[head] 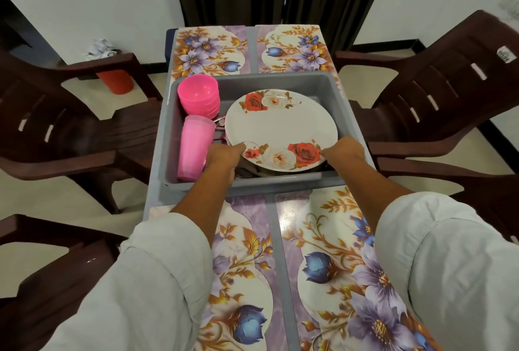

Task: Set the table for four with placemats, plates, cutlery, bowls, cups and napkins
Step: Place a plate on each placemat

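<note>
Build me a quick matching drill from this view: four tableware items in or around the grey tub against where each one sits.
Things:
1. stack of pink plastic bowls
2. tall pink plastic cups
3. white round plate with red roses
4. floral rectangular placemats

Places:
A. flat on the table, outside the grey plastic tub
B. tub's far left corner
C. held at its near rim by both hands
D. tub's near left side

Pairs: 1-B, 2-D, 3-C, 4-A
</note>
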